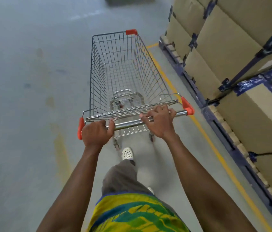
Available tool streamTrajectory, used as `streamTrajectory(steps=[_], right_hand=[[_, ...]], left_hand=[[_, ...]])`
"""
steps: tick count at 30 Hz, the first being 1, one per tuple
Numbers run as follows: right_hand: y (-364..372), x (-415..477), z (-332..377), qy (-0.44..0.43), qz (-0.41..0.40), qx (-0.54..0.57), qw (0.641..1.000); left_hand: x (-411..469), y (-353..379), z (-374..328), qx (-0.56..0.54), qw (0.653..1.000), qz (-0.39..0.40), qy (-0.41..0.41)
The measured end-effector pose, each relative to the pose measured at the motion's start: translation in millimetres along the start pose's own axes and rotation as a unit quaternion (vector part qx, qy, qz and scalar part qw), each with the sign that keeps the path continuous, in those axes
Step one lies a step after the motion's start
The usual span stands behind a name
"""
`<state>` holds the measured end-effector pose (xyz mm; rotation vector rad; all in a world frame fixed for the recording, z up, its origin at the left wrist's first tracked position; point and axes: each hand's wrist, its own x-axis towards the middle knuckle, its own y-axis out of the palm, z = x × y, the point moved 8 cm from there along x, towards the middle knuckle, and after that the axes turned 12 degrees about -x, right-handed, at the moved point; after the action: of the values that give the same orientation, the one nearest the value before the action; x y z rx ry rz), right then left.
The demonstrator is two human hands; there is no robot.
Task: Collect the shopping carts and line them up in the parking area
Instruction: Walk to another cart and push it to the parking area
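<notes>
The fingers of the left hand were curled round the chrome handle bar of the silver wire shopping cart with orange plastic corner caps, near the bar's left end, and those of the right hand were wrapped over the same bar toward its right end, so both hands held it firmly and neither was free. The cart stood directly ahead of the person, its basket empty, its long axis running away from the hands toward the top of the view and leaning slightly right. It lay just left of the yellow painted floor line, which ran nearly parallel to it, and beyond that line stood blue pallets stacked with brown cardboard boxes. The two hands sat about evenly either side of the bar's middle, though the right was nearer the boxes. A white perforated clog showed beneath the handle, close behind the rear wheels. No other carts or parking area could be seen, so the collecting seemed at an early or middle stage. Judging by the layout, the next push would need to keep the cart tracking along the line without drifting right into the pallets.
</notes>
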<state>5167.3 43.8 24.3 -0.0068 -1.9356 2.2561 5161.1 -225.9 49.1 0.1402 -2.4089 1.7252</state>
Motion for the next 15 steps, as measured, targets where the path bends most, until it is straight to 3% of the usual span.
streamTrajectory(steps=[8, 11, 15], right_hand=[[24.9, 157.7, 35.9, -0.084, 0.072, 0.022, 0.994], [28.2, 217.3, 49.1, -0.136, 0.139, 0.033, 0.980], [32.9, 300.8, 58.6, -0.143, 0.191, 0.047, 0.970]], left_hand=[[128.4, 21.9, 32.8, 0.006, 0.997, -0.018, -0.078], [178.9, 30.0, 44.9, 0.000, 0.994, 0.001, -0.109], [245.0, 38.1, 56.7, -0.002, 0.991, 0.028, -0.134]])
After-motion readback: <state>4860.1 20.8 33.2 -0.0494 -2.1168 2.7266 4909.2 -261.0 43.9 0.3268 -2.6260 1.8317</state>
